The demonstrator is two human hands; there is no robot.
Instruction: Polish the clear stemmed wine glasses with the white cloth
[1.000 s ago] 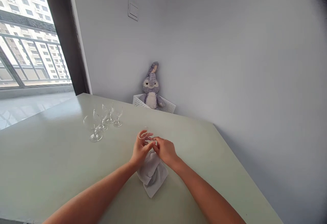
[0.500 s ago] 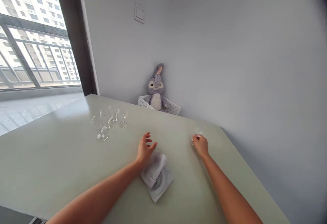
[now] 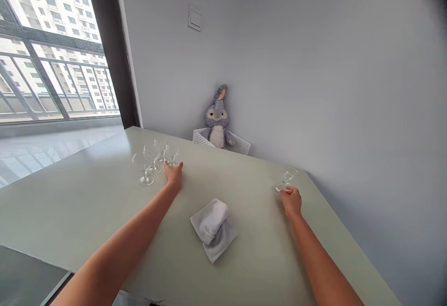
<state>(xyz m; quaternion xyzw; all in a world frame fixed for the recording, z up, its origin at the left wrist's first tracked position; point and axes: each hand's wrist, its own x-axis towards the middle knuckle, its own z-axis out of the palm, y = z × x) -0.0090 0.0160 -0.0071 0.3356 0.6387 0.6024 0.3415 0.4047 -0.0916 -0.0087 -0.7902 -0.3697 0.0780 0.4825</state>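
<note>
My left hand (image 3: pixel 173 175) reaches to the nearest of several clear stemmed glasses (image 3: pixel 172 151) at the left back of the table. Its thumb and a finger are spread on either side of the foot, without a visible closed grip. On the right, my right hand (image 3: pixel 292 200) has its fingertips at the foot of another stemmed glass (image 3: pixel 289 174), which leans to the right; whether the foot rests flat I cannot tell. Between my arms lies a folded grey-white cloth (image 3: pixel 211 227), touched by neither hand.
The other stemmed glasses (image 3: pixel 146 179) stand close together left of my left hand. A plush rabbit (image 3: pixel 217 122) sits in a white perforated basket (image 3: pixel 240 146) beyond the back edge of the pale table (image 3: pixel 244 185). Grey wall borders the right edge.
My left hand has moved from beside the cloth, left and away, to the glass group. My right hand and its glass have shifted slightly right; the glass shows more clearly. The cloth is uncovered.
</note>
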